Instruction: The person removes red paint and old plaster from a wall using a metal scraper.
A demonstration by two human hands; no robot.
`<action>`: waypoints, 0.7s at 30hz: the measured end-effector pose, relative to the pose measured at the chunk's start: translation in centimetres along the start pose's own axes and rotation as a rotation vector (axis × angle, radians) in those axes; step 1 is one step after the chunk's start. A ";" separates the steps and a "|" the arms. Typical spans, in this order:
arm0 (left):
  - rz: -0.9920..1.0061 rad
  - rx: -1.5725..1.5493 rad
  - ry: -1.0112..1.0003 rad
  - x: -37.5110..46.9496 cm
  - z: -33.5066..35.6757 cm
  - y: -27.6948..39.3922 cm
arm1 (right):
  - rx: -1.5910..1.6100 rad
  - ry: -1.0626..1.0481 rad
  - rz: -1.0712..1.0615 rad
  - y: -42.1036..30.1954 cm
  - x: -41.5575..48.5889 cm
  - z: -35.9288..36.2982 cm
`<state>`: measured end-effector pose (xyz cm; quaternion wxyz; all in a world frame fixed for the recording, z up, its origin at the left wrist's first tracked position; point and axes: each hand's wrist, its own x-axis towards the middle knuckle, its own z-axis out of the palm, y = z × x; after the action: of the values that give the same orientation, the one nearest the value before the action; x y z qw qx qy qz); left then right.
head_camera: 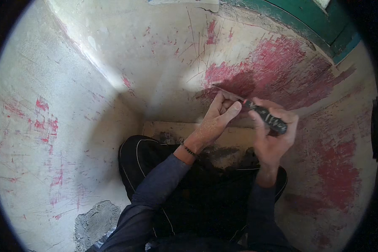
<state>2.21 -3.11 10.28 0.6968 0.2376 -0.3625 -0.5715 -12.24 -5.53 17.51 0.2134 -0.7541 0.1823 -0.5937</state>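
Observation:
My right hand [272, 129] is closed round the black handle of a screwdriver-like hand tool [266, 116] with a red collar and a thin metal shaft. Its tip points up and left, at the lower left part of a red patch on the scratched, pale wall [163, 72]; whether it touches the wall cannot be told. Beside the shaft is my left hand [222, 110], fingers curled and thumb out, with pale dust on its back and a dark bead bracelet on the wrist. Its fingertips lie close to the metal; the grip there is unclear.
Pale walls with red marks stand to the left and to the right [337, 170]. A green frame [318, 25] edges the upper right. Below the hands are my knees in black trousers [204, 195] and a dirty floor [228, 154]. A rough grey patch [96, 223] shows at the lower left.

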 end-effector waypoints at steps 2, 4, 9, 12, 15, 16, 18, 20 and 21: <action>-0.001 0.015 0.007 0.0 -0.6 -0.3 | -0.022 -0.062 0.002 0.3 -0.8 0.6; -0.015 0.015 0.002 0.2 -0.1 -0.1 | -0.003 0.017 -0.034 -0.6 -0.3 0.2; -0.078 0.139 -0.004 0.3 -1.2 -0.8 | -0.018 0.048 -0.030 0.4 -0.5 0.2; -0.101 0.086 0.058 -0.7 -1.5 -1.4 | -0.017 0.002 -0.075 0.2 -1.4 1.0; -0.060 0.109 0.048 -0.1 -1.4 -1.2 | -0.041 0.119 -0.149 0.0 -0.8 0.8; -0.066 0.109 0.046 -0.3 -1.2 -1.2 | -0.015 0.109 -0.161 0.3 -0.6 0.9; -0.048 0.133 0.064 -0.6 -1.3 -0.8 | -0.025 0.082 -0.105 0.3 -1.3 1.3; -0.044 0.133 0.060 -0.7 -1.4 -1.1 | -0.089 0.062 -0.102 0.0 -1.6 1.1; -0.044 0.124 0.060 -1.0 -1.5 -1.3 | -0.087 0.066 -0.097 -0.3 -1.4 0.8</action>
<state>2.49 -2.55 8.15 0.6787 0.3052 -0.3708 -0.5557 -11.79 -4.43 16.38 0.1452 -0.7506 0.1782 -0.6195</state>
